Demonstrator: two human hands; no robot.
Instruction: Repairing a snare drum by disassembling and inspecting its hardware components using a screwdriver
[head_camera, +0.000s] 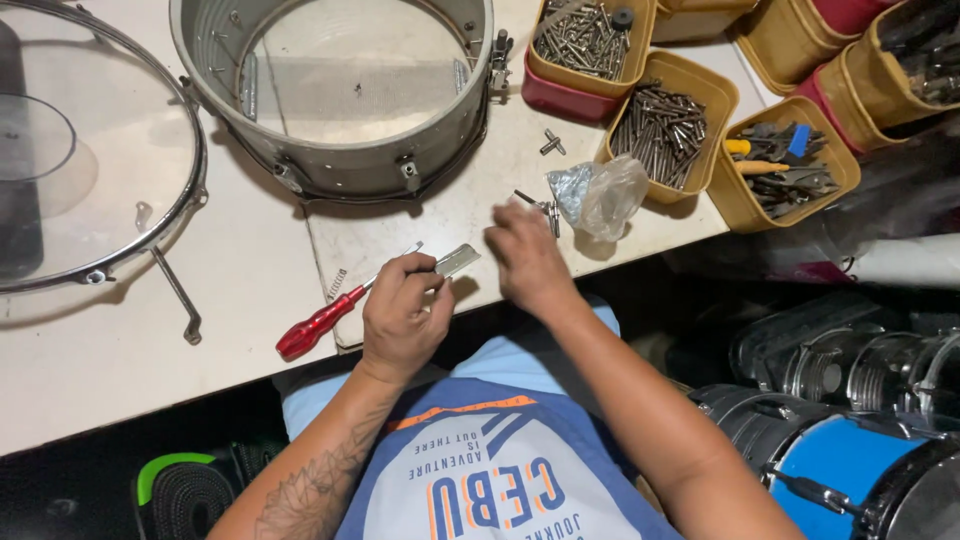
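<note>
A crumpled clear plastic bag (600, 195) lies on the counter (250, 280) just past my right fingers (512, 215), against a yellow bin (668, 125)

The drum shell (340, 150) at the far edge of the table (120, 340) looks like dull grey metal with small shiny lugs, and the hoop (195, 190) near the left edge is bright chrome around a clear, glossy plastic skin. The left hand (400, 320) holds a small flat plate (458, 260) of brushed metal beside a screwdriver (320, 322) with a glossy red plastic handle, while the right hand (525, 255) is next to a crinkled transparent plastic bag (605, 195). The trays (735, 195) at the far right corner are matt yellow plastic, full of dark steel screws (660, 130), and the table itself is pale, matt and a little stained.
</note>
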